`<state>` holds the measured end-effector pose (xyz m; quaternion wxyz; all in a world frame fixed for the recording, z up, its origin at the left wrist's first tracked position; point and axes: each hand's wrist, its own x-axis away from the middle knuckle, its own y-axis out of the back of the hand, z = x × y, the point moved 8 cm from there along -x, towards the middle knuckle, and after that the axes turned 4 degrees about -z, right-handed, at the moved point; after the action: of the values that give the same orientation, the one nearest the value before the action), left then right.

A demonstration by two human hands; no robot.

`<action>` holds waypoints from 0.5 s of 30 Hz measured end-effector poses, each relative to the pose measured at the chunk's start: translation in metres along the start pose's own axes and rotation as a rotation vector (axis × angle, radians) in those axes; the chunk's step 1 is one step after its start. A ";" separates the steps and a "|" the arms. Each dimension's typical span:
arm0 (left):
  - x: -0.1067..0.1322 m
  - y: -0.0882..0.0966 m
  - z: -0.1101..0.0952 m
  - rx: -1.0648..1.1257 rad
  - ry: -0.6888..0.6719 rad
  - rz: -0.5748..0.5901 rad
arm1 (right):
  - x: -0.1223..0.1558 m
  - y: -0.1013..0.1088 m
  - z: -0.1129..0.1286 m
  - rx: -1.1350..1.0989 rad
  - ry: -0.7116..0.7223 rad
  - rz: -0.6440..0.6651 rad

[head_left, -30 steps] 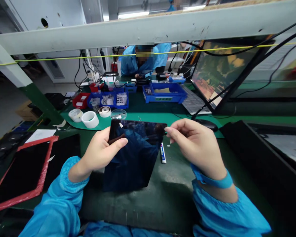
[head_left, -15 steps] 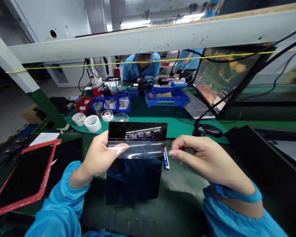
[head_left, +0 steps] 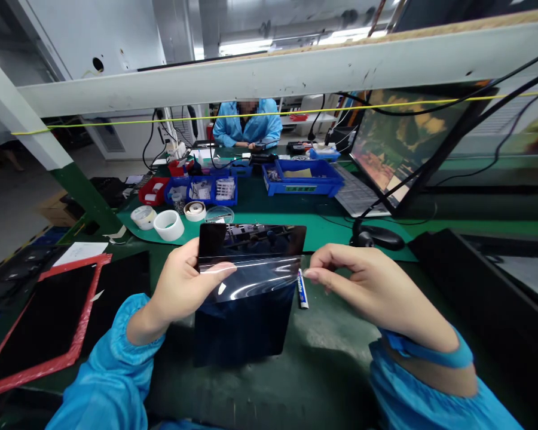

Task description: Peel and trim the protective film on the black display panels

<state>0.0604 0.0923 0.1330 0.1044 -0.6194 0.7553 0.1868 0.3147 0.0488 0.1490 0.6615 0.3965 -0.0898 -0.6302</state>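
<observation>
A dark glossy screen panel [head_left: 246, 310] stands tilted on the green bench in front of me. My left hand [head_left: 183, 286] grips its left edge, thumb laid across the front. My right hand [head_left: 363, 283] pinches the right edge of a clear protective film [head_left: 255, 278] that is partly peeled back over the panel's upper half. A small white tube with blue print [head_left: 301, 289] lies on the bench just right of the panel, under my right fingers.
A red-framed black tray [head_left: 40, 322] lies at left. Rolls of tape [head_left: 168, 224], blue parts bins [head_left: 302, 176], a monitor [head_left: 399, 143], a keyboard and a mouse [head_left: 379, 237] stand behind. A black case [head_left: 484, 298] sits at right. A person in blue works across the bench.
The film has come away from the panel's top edge and been drawn down over its upper part. My right hand moved lower and slightly right with the film.
</observation>
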 end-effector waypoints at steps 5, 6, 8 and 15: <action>-0.002 0.002 0.002 -0.009 -0.014 -0.041 | -0.001 0.001 -0.003 0.018 -0.018 -0.025; -0.002 0.002 0.002 -0.006 -0.022 -0.048 | -0.001 0.002 -0.004 0.020 -0.024 -0.029; -0.003 0.001 0.003 0.016 -0.025 -0.048 | -0.001 0.002 -0.007 0.021 -0.039 -0.033; 0.002 -0.005 0.005 0.103 -0.005 -0.024 | -0.005 0.002 -0.012 0.032 -0.076 -0.035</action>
<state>0.0643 0.0921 0.1273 0.1400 -0.6217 0.7563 0.1481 0.3226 0.0584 0.1436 0.6401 0.3844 -0.1183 -0.6546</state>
